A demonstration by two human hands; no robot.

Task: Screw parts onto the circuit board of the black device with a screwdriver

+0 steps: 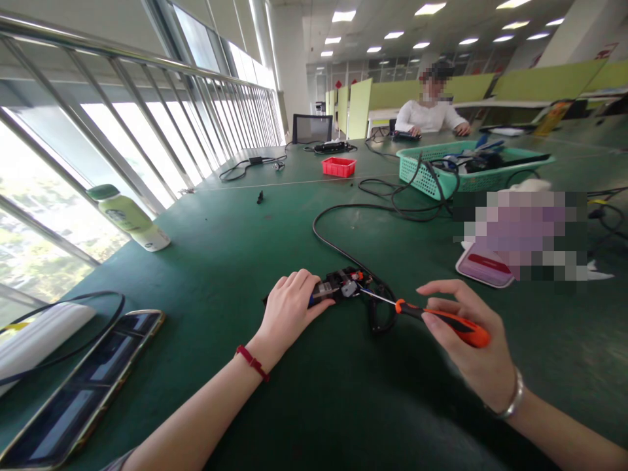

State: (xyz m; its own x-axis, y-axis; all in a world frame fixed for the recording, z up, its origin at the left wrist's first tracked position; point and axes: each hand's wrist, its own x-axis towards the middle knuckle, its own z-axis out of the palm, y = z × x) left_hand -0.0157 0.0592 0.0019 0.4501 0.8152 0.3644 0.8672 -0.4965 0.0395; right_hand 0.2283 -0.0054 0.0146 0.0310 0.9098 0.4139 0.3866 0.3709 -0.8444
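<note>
I see the left hand (pixel 290 302) wrapped round a black device (pixel 338 286) on the green table (pixel 235 252), mid-view. Right hand (pixel 473 340) holds the orange-black screwdriver (pixel 444 320), tip at the device's exposed end; can't tell if seated. Cable (pixel 338 207) loops toward the teal basket (pixel 434 186).
</note>
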